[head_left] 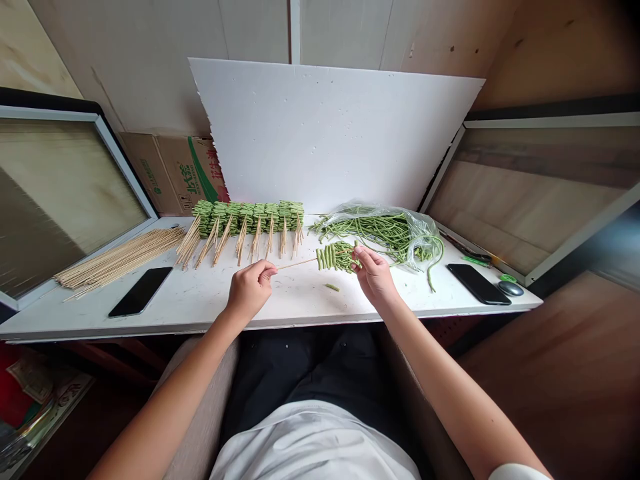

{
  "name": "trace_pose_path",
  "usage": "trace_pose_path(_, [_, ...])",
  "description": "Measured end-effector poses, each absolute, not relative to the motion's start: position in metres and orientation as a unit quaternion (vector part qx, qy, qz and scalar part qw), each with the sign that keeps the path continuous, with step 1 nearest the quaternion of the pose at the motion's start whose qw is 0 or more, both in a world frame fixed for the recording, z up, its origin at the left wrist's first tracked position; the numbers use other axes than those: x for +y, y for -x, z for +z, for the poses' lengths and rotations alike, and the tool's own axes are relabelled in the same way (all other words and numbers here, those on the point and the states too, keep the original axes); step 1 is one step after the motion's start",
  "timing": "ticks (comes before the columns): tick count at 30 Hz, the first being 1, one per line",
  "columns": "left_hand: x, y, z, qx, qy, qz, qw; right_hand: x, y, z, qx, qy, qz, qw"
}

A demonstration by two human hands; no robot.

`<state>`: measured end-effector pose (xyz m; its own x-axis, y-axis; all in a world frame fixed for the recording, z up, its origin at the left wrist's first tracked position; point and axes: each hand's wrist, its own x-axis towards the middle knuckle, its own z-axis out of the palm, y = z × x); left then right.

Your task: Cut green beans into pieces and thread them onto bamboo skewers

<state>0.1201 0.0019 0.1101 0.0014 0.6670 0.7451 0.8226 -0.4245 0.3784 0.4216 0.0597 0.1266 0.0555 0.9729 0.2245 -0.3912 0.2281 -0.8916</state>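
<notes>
My left hand point(253, 288) is closed around the bare end of a bamboo skewer point(297, 264), which points to the right. Several short pieces of green bean point(327, 257) are threaded side by side along it. At the skewer's far end, my right hand point(373, 272) pinches a piece of green bean point(355, 252) between thumb and fingers. Behind that hand lies a heap of cut green beans point(343, 253), partly hidden. One loose bean piece point(332, 287) rests on the white table point(300, 307) between my hands.
Stacked bean skewers point(250, 220) stand in a row at the back, sticks facing me. Bare skewers point(120, 260) and a phone point(140, 291) lie left. Long beans point(380, 233) spill from a plastic bag point(423, 230); another phone point(477, 283) and a mouse point(511, 288) lie right. A white board point(330, 133) stands behind.
</notes>
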Motion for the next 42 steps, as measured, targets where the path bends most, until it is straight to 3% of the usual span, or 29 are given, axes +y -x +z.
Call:
trace_pose_path(20, [-0.001, -0.129, 0.113, -0.518, 0.698, -0.491, 0.063, 0.051, -0.406, 0.118, -0.505, 0.321, 0.504, 0.623])
trace_pose_path(23, [0.002, -0.123, 0.114, -0.533, 0.685, -0.494, 0.055, 0.058, -0.419, 0.116, -0.618, 0.337, 0.435, 0.561])
trace_pose_path(27, [0.006, -0.116, 0.113, -0.540, 0.676, -0.500, 0.039, 0.067, -0.434, 0.107, -0.797, 0.338, 0.247, 0.436])
trace_pose_path(34, [0.008, -0.112, 0.110, -0.537, 0.674, -0.507, 0.023, 0.070, -0.435, 0.094, -0.877, 0.409, 0.101, 0.232])
trace_pose_path(38, [0.008, -0.113, 0.110, -0.536, 0.675, -0.506, 0.012, 0.068, -0.432, 0.094, -0.867, 0.452, 0.074, 0.197])
trace_pose_path(42, [0.008, -0.114, 0.112, -0.540, 0.678, -0.499, -0.007, 0.071, -0.438, 0.097, -0.850, 0.460, 0.110, 0.232])
